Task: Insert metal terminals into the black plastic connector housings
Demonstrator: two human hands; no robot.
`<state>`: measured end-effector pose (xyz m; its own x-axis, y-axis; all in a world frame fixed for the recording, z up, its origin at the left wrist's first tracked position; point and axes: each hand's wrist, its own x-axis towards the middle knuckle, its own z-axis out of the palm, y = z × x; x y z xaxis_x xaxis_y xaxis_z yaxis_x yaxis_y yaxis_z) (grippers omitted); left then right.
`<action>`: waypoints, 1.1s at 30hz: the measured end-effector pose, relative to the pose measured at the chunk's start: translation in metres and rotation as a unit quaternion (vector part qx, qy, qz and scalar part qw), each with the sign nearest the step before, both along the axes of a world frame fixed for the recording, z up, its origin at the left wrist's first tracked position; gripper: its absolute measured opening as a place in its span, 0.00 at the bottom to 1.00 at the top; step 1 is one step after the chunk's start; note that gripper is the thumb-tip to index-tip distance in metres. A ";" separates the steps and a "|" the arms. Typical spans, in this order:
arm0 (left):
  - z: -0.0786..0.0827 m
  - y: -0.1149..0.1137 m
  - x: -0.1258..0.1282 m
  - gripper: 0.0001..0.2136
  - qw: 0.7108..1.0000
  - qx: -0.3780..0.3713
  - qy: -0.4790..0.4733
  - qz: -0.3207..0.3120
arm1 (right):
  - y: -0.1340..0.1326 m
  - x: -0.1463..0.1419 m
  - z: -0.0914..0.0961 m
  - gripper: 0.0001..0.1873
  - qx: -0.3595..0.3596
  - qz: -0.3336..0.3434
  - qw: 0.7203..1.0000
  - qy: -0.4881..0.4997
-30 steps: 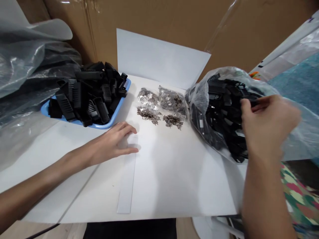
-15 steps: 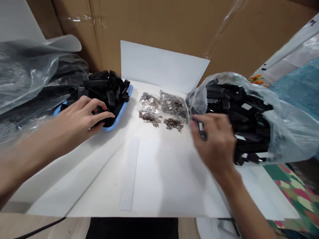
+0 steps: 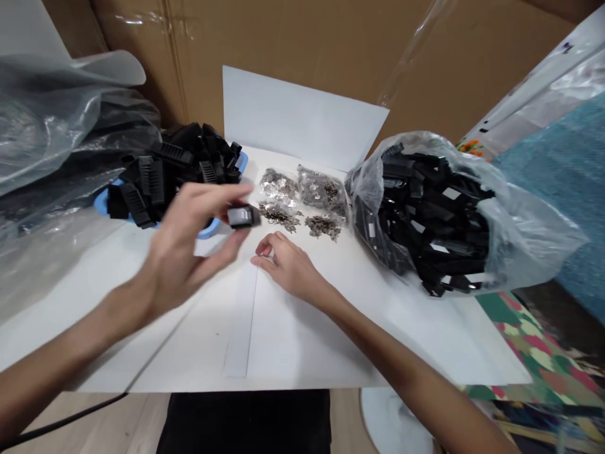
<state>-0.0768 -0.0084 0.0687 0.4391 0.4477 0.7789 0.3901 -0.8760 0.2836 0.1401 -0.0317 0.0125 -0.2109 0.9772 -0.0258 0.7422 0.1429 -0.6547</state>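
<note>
My left hand [image 3: 191, 243] is raised over the white sheet [image 3: 302, 328] and pinches a small black plastic part [image 3: 242, 216] between thumb and fingers. My right hand [image 3: 289, 266] rests low on the sheet just below the piles of small metal clips [image 3: 302, 205], its fingers curled together; whether anything is in them I cannot make out. A blue tray [image 3: 215, 227] heaped with black plastic parts [image 3: 161, 170] stands behind my left hand. To the right lies a clear plastic bag [image 3: 510, 233] full of more black parts.
Brown cardboard boxes [image 3: 302, 50] wall the back. Crumpled clear plastic with dark parts [image 3: 51, 145] fills the left side. A patterned cloth [image 3: 534, 340] lies at the lower right, and a black cable [image 3: 61, 425] runs along the near left edge.
My left hand went to the blue tray and came away holding a black part. My right hand left the bag and moved left, down to the sheet near the metal clips.
</note>
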 end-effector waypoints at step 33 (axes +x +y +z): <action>-0.063 0.011 0.023 0.14 0.916 -0.375 0.111 0.086 | -0.009 -0.008 -0.002 0.09 -0.007 -0.030 0.996 0.088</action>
